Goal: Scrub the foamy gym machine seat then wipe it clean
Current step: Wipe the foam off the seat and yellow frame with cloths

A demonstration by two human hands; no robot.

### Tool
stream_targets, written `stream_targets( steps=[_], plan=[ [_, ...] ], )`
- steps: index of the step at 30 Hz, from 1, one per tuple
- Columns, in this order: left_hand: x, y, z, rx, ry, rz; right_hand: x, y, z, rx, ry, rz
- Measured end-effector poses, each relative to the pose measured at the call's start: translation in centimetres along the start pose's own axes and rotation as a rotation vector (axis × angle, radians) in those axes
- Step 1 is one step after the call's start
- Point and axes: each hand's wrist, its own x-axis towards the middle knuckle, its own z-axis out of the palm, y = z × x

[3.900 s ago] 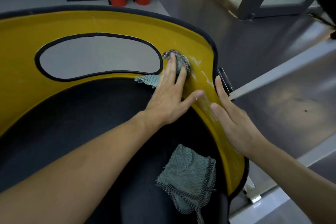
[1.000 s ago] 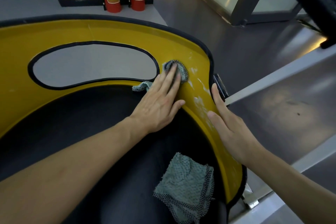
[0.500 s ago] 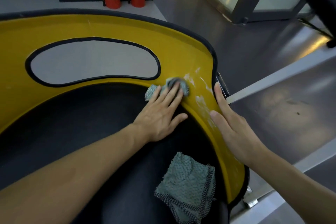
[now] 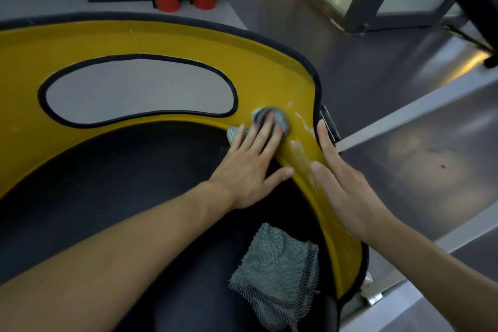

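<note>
Pressing a grey scrub cloth (image 4: pixel 270 117) onto the foamy yellow seat rim (image 4: pixel 269 67) with the flat, straight-fingered left hand (image 4: pixel 250 170); resting the right hand (image 4: pixel 347 188) flat on the same rim, gripping nothing.

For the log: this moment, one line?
scrubbing | left hand presses scrubber on yellow rim | right hand rests on rim | foam visible

so the left hand (image 4: pixel 250 172) is sliding the scrub cloth (image 4: pixel 265 113) back up the yellow rim (image 4: pixel 161 40) next to the grey cutout (image 4: pixel 134 89), after dipping toward the black seat (image 4: pixel 107 170) half a second ago, and it's smearing the foam streaks (image 4: pixel 301 148) thinner.
</note>
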Motion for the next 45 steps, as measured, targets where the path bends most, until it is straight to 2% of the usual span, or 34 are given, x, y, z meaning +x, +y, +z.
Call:
stream_targets(
  steps=[1,3,9,11,13,17,20,24,28,31,37,39,43,45],
  plan=[
    [-0.5,-0.3,0.9,0.009,-0.070,-0.039,0.0,0.1,0.0,0.001,-0.001,0.000],
    [-0.6,-0.5,1.4,-0.005,-0.088,-0.065,0.1,0.2,0.1,0.004,0.002,-0.006],
    [2.1,2.1,-3.1,-0.121,0.238,0.047,0.1,0.2,0.2,0.004,0.005,-0.003],
    [2.5,2.7,-3.7,-0.142,0.285,0.062,0.1,0.3,0.2,0.012,0.004,-0.011],
    [1.8,3.2,-2.7,-0.207,0.239,0.034,0.1,0.3,0.2,0.017,0.006,-0.016],
    [-0.2,5.2,1.3,-0.421,-0.026,-0.147,0.1,0.3,0.1,0.004,0.015,-0.006],
    [-0.2,5.6,1.9,-0.471,-0.047,-0.179,0.1,0.5,0.2,0.018,0.014,-0.006],
    [0.8,4.5,-0.5,-0.404,0.120,-0.099,0.0,0.3,0.2,0.031,0.020,-0.015],
    [2.4,2.7,-3.5,-0.209,0.258,-0.014,-0.1,0.2,0.1,0.013,-0.002,0.014],
    [2.2,1.8,-2.8,-0.101,0.234,-0.005,0.0,0.2,0.1,0.008,0.003,0.010],
    [0.4,0.5,0.3,-0.066,0.083,-0.078,-0.1,0.0,0.0,-0.003,-0.003,0.009],
    [1.0,-0.2,-0.6,-0.005,0.156,-0.138,-0.2,-0.1,0.0,-0.010,-0.012,0.012],
    [4.2,-0.8,-5.6,-0.193,0.482,-0.360,-0.3,-0.3,-0.1,-0.021,-0.024,0.027],
    [4.4,0.1,-6.0,-0.227,0.527,-0.372,-0.3,-0.4,-0.1,-0.017,-0.022,0.029]
  ],
)
